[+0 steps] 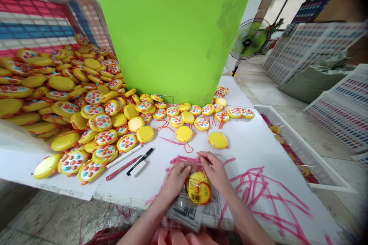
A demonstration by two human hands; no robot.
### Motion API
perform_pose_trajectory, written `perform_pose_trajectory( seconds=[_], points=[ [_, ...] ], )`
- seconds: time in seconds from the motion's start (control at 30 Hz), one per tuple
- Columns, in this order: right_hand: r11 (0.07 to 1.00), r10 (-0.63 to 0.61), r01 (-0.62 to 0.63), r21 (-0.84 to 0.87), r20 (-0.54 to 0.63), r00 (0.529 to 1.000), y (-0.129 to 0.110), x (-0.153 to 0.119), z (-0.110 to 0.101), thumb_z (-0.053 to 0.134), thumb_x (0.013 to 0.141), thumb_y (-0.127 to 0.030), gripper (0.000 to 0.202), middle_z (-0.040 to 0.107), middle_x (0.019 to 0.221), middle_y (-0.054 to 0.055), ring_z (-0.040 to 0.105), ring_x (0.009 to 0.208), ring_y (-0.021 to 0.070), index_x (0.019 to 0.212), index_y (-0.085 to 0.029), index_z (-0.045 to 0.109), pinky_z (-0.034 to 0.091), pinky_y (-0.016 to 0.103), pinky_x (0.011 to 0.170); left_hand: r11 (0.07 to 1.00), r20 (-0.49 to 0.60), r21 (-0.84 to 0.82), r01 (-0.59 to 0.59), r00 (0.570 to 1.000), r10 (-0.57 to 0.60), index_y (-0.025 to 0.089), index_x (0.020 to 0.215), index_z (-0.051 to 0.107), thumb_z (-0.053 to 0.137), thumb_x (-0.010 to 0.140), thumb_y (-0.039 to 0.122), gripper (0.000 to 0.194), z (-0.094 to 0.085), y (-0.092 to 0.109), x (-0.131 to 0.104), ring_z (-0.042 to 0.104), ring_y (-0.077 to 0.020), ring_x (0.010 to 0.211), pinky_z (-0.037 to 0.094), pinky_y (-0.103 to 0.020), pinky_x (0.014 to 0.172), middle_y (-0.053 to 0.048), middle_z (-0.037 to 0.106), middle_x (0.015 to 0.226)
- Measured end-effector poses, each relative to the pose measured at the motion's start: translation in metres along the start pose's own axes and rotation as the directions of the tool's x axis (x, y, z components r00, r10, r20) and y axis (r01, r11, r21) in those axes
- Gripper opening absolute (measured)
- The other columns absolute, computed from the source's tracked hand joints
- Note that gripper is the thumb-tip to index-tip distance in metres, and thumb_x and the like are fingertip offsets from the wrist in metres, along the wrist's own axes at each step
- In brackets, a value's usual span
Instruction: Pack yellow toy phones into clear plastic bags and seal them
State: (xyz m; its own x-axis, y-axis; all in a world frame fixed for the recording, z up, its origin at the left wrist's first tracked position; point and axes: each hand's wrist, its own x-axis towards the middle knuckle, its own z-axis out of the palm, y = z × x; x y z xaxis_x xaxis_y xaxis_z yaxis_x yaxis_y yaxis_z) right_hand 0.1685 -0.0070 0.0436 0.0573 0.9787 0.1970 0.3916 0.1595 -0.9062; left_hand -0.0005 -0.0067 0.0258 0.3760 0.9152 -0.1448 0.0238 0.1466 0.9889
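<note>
A clear plastic bag (184, 201) with a yellow oval toy (199, 187) inside lies at the table's front edge. A barcode shows over the toy, and an orange cord curls across it. My left hand (176, 178) pinches the bag's upper left side between thumb and fingers. At the upper right, my right hand (215, 169) has its fingertips closed on the bag's top edge. More flat clear bags (184, 220) with dark print sit beneath it, near my lap.
Yellow toys with coloured buttons are heaped in a bin (17, 134) at left and spill onto the white table (161, 176). Pens (123, 168) lie left of my hands. A green panel (175, 34) stands behind. To the right are a fan (249, 42) and an open-topped box (330, 183).
</note>
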Motion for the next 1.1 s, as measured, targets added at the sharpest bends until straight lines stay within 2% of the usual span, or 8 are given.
perform_pose_trajectory(
  seconds=[0.27, 0.43, 0.57, 0.7, 0.77, 0.9, 0.97, 1.1],
  points=[
    [0.999, 0.034, -0.034, 0.006, 0.016, 0.999, 0.009, -0.001, 0.000, 0.048, 0.089, -0.030, 0.024, 0.069, 0.101, 0.007, 0.064, 0.094, 0.0204, 0.103, -0.021, 0.065, 0.050, 0.034, 0.084, 0.999, -0.015, -0.013, 0.029, 0.999, -0.030, 0.017, 0.096, 0.065, 0.058, 0.082, 0.044, 0.032, -0.003, -0.007, 0.005, 0.060, -0.0198, 0.079, 0.046, -0.031, 0.073, -0.004, 0.067, 0.080],
    [0.997, 0.058, -0.060, 0.047, 0.042, 0.997, 0.010, -0.001, -0.001, 0.048, 0.090, -0.032, 0.024, 0.070, 0.098, 0.007, 0.065, 0.091, 0.0203, 0.100, -0.021, 0.066, 0.051, 0.034, 0.082, 0.993, -0.012, -0.086, 0.086, 0.996, -0.087, 0.017, 0.091, 0.065, 0.057, 0.083, 0.042, 0.028, -0.001, -0.009, 0.001, 0.060, -0.0179, 0.075, 0.046, -0.029, 0.070, -0.004, 0.068, 0.083],
    [0.995, 0.083, -0.080, 0.055, -0.059, 0.995, 0.021, 0.003, -0.006, 0.050, 0.088, -0.032, 0.023, 0.071, 0.094, 0.008, 0.066, 0.089, 0.0212, 0.098, -0.019, 0.067, 0.052, 0.036, 0.082, 0.981, -0.034, -0.176, 0.087, 0.995, -0.094, 0.017, 0.093, 0.066, 0.061, 0.081, 0.039, 0.026, -0.003, -0.010, 0.003, 0.062, -0.0175, 0.078, 0.046, -0.030, 0.074, -0.004, 0.069, 0.085],
    [0.993, 0.117, -0.111, 0.051, -0.139, 0.983, 0.035, 0.007, -0.014, 0.049, 0.086, -0.031, 0.025, 0.072, 0.090, 0.011, 0.068, 0.077, 0.0216, 0.098, -0.015, 0.065, 0.055, 0.038, 0.073, 0.942, -0.015, -0.319, 0.109, 0.993, -0.120, 0.017, 0.095, 0.065, 0.063, 0.079, 0.039, 0.027, -0.006, -0.012, 0.005, 0.064, -0.0187, 0.081, 0.047, -0.032, 0.077, -0.004, 0.071, 0.087],
    [0.994, 0.106, -0.104, 0.017, -0.158, 0.982, 0.034, 0.008, -0.017, 0.050, 0.085, -0.029, 0.024, 0.071, 0.093, 0.011, 0.067, 0.083, 0.0230, 0.098, -0.016, 0.066, 0.053, 0.040, 0.077, 0.941, -0.013, -0.314, 0.123, 0.991, -0.133, 0.017, 0.097, 0.065, 0.063, 0.079, 0.039, 0.028, -0.007, -0.012, 0.006, 0.064, -0.0187, 0.079, 0.048, -0.032, 0.075, -0.004, 0.071, 0.087],
    [0.971, -0.128, 0.090, -0.222, -0.163, 0.978, 0.015, 0.006, -0.012, 0.051, 0.086, -0.022, 0.020, 0.067, 0.099, 0.008, 0.059, 0.098, 0.0237, 0.100, -0.020, 0.066, 0.047, 0.042, 0.088, 0.972, -0.046, -0.218, 0.092, 0.993, -0.104, 0.017, 0.100, 0.067, 0.061, 0.081, 0.038, 0.029, -0.008, -0.014, 0.006, 0.063, -0.0193, 0.082, 0.047, -0.033, 0.078, -0.005, 0.071, 0.090],
    [0.922, -0.258, 0.229, -0.313, -0.054, 0.965, 0.003, 0.004, -0.002, 0.050, 0.089, -0.019, 0.020, 0.067, 0.095, 0.006, 0.059, 0.095, 0.0217, 0.103, -0.021, 0.064, 0.048, 0.039, 0.085, 0.975, -0.038, -0.212, 0.069, 0.996, -0.079, 0.017, 0.102, 0.066, 0.060, 0.081, 0.037, 0.029, -0.008, -0.015, 0.007, 0.063, -0.0197, 0.083, 0.047, -0.033, 0.079, -0.005, 0.071, 0.092],
    [0.812, -0.361, 0.416, -0.409, 0.208, 0.909, -0.012, 0.004, 0.023, 0.050, 0.089, -0.011, 0.031, 0.067, 0.102, 0.005, 0.057, 0.096, 0.0206, 0.116, -0.022, 0.057, 0.049, 0.036, 0.085, 0.977, 0.026, -0.213, -0.005, 1.000, 0.010, 0.018, 0.106, 0.064, 0.057, 0.084, 0.035, 0.029, -0.008, -0.011, 0.007, 0.062, -0.0202, 0.086, 0.047, -0.033, 0.079, -0.006, 0.070, 0.097]
  ],
)
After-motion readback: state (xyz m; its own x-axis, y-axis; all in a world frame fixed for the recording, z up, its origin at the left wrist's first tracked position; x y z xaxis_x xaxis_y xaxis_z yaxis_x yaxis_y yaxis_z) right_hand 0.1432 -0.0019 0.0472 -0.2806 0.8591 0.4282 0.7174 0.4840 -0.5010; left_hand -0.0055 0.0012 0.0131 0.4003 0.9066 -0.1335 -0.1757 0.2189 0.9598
